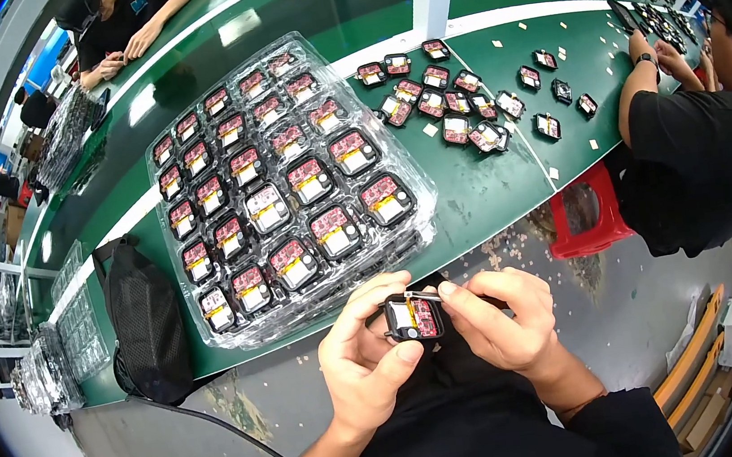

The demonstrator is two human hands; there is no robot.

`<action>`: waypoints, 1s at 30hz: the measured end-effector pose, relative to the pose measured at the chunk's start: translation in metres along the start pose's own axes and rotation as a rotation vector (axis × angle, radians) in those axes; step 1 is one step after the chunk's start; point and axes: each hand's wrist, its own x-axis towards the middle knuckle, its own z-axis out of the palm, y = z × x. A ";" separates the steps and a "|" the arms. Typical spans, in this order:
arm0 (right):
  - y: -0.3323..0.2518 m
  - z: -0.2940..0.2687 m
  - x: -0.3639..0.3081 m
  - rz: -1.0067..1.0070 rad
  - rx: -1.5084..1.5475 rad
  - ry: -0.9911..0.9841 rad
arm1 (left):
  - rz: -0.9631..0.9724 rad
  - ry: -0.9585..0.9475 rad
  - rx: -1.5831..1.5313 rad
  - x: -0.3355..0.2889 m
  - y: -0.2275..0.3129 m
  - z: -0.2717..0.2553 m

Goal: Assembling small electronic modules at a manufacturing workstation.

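Small black case [413, 316] held in both hands before the green table [470, 194].
I see the left hand [362, 355] pinching its sides between thumb and fingers; the right hand's [512, 320] thumb and forefinger pinch a thin tool [425, 295] at its far edge. Beyond, a clear tray [268, 321] of similar cases, then loose cases [431, 104], then a co-worker [122, 26] opposite.

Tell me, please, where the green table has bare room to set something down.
The green table shows bare between the clear plastic tray stack, the loose circuit-board modules and the near edge. A smaller gap, dotted with pale squares, lies between those modules and the coworker's arm at right. Crowded: the stack, where more modules sit in rows, and the loose cluster.
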 end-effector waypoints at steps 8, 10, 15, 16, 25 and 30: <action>0.003 0.001 -0.001 -0.023 -0.023 0.040 | -0.028 -0.029 -0.014 0.001 -0.001 -0.002; 0.004 -0.001 -0.002 -0.044 -0.021 0.005 | -0.040 -0.027 -0.023 0.001 -0.001 -0.001; 0.004 -0.003 -0.003 -0.059 -0.045 -0.033 | -0.047 -0.060 -0.008 -0.001 -0.001 -0.001; 0.004 -0.003 -0.003 -0.056 -0.049 -0.034 | -0.060 -0.053 -0.016 0.000 -0.001 0.000; 0.001 -0.006 0.004 0.143 0.195 -0.085 | -0.055 -0.055 0.033 0.001 0.000 -0.005; 0.003 -0.004 0.003 0.154 0.207 -0.103 | -0.071 -0.055 0.019 -0.001 0.002 -0.003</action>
